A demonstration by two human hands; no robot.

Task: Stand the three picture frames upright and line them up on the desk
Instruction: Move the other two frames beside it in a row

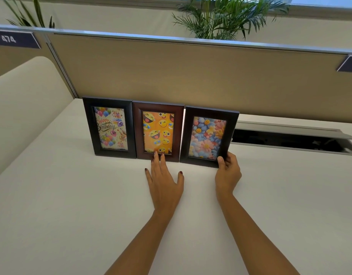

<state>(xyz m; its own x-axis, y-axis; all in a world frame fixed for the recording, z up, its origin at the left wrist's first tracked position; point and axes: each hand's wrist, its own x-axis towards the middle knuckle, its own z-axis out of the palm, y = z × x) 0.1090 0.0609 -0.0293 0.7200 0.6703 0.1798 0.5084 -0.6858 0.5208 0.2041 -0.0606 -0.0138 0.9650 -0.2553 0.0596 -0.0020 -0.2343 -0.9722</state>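
Note:
Three picture frames stand upright side by side on the white desk (pixel 72 205), near the partition. At the left is a black frame with a birthday picture (pixel 110 127). A brown frame with smiley faces (pixel 158 132) stands in the middle. At the right a black frame with flowers (pixel 207 136) is turned slightly. My left hand (pixel 164 180) lies flat on the desk with fingers spread, its fingertips touching the bottom edge of the brown frame. My right hand (pixel 227 171) grips the lower right corner of the flower frame.
A tan partition (pixel 191 74) rises right behind the frames. An open cable tray slot (pixel 290 139) lies in the desk to the right of the flower frame. A cream curved divider (pixel 24 108) borders the desk on the left. Plants stand beyond the partition.

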